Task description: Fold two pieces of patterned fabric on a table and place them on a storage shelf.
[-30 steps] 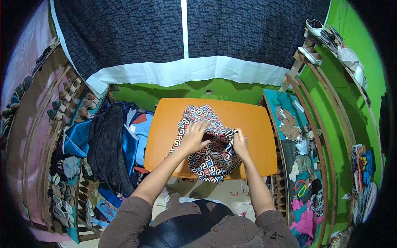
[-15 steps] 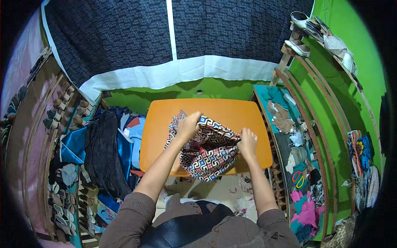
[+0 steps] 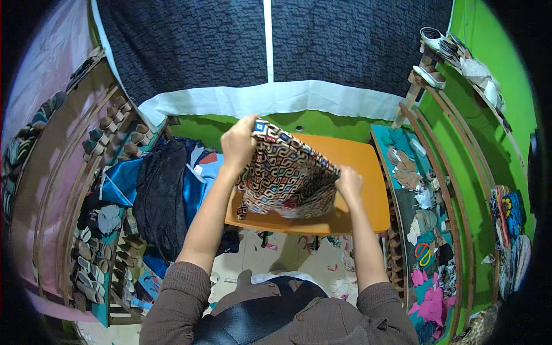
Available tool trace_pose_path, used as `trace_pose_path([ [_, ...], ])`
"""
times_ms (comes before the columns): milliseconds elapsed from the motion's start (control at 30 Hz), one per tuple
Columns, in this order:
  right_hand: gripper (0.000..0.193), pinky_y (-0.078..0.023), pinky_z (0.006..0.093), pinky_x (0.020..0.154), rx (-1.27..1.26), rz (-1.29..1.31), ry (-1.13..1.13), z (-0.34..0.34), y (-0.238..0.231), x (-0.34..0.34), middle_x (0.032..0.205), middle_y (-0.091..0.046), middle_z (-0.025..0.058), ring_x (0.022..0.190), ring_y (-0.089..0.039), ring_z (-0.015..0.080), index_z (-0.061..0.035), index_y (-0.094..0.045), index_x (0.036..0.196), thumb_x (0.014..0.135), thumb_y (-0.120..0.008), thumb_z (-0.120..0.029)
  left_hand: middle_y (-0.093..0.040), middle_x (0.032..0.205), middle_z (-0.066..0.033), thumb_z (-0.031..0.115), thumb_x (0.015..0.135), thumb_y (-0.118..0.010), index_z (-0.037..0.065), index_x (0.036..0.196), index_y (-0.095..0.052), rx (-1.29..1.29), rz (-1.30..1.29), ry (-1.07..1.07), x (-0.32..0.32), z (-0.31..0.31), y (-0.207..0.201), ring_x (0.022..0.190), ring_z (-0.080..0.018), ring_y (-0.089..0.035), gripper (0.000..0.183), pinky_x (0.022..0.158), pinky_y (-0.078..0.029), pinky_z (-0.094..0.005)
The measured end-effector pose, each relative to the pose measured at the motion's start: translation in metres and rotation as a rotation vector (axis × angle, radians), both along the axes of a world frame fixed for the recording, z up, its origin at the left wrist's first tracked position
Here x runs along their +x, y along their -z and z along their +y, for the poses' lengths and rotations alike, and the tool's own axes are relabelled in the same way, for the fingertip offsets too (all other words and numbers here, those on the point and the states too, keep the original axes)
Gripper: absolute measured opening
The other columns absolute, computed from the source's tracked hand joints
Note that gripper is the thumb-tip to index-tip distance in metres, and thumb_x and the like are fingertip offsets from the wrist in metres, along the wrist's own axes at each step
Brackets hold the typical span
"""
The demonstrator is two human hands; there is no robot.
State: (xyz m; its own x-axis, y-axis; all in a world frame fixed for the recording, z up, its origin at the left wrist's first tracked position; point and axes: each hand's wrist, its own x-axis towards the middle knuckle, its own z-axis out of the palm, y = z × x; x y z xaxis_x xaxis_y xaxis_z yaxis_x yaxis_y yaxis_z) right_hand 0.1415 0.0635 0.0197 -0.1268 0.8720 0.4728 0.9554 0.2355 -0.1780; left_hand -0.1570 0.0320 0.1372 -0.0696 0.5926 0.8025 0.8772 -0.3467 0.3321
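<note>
A patterned cloth (image 3: 287,172) in brown, black, white, blue and red hangs stretched between my two hands above the orange table (image 3: 365,184). My left hand (image 3: 238,144), closed in a fist, grips its upper left corner and is held higher. The fingers of my right hand (image 3: 349,183) are pinched on the upper right edge. From there the cloth falls in loose folds, its lower part over the near half of the tabletop. I cannot tell whether it touches the table.
Dark and blue fabrics (image 3: 164,195) are heaped left of the table. Racks of shoes (image 3: 92,264) stand further left. On the right shelf lie red-and-yellow-handled scissors (image 3: 424,255), pink scraps (image 3: 432,305) and other fabric pieces. Scraps litter the tiled floor (image 3: 287,253). A dark curtain (image 3: 356,46) hangs behind.
My left hand has risen and moved slightly left, lifting its corner. The cloth, bunched and gaping before, now hangs more spread out. The whole view has shifted a little.
</note>
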Motion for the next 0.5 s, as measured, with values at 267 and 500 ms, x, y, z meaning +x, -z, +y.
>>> trace_pose_path([
  [267,0.029,-0.047,0.0431,0.074,0.129,0.093,0.070,-0.010,-0.042,0.029,0.094,-0.062,0.0152,0.083,-0.060,0.0312,-0.0063,-0.060,0.097,0.071,-0.049,-0.003,-0.062,0.095,-0.0096,0.001,0.074,-0.043,0.014,0.103,-0.055,0.010,-0.018,-0.225,-0.070,-0.076,-0.032,0.081,-0.0328,-0.060,0.034,0.066,-0.048,-0.0392],
  [500,0.027,-0.044,0.0455,0.071,0.138,0.199,-0.068,-0.080,-0.061,0.036,0.091,-0.057,0.0171,0.086,-0.054,0.0367,-0.0041,-0.047,0.098,0.072,-0.043,-0.001,-0.061,0.095,-0.0109,0.002,0.075,-0.046,0.012,0.103,-0.052,-0.057,0.078,-0.289,-0.095,-0.139,-0.012,0.080,-0.0323,-0.060,0.030,0.064,-0.048,-0.0388],
])
